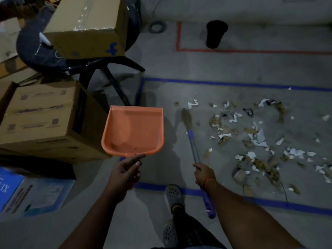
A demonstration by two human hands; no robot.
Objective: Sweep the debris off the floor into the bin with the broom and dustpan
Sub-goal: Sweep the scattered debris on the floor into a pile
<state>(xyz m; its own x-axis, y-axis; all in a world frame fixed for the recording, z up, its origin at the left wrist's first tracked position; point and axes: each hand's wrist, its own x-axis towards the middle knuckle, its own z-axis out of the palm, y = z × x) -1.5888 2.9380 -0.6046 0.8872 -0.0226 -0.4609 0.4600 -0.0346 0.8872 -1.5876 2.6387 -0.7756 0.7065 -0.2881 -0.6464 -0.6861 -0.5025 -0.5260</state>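
Grey concrete floor [233, 69], dimly lit, marked with a blue tape rectangle [215, 83] and, beyond it, a red tape outline [233, 50]. Cardboard boxes [45, 119] are stacked at left; one more box [86, 27] sits on a dark chair [111, 69]. Debris [255, 137], torn white paper and brown scraps, lies scattered inside the blue rectangle, right of centre. A black bin [215, 34] stands upright within the red outline, well apart from the debris. An orange dustpan [133, 131], nearly clean inside, is held off the floor; the left hand [124, 174] has its grip curled around the handle, index finger extended along the pan's rear edge. The right hand [204, 174] has its grip clenched around the blue handle of the broom [193, 142], whose bristles point at the debris's near-left edge. A grey clog [175, 194] shows below.
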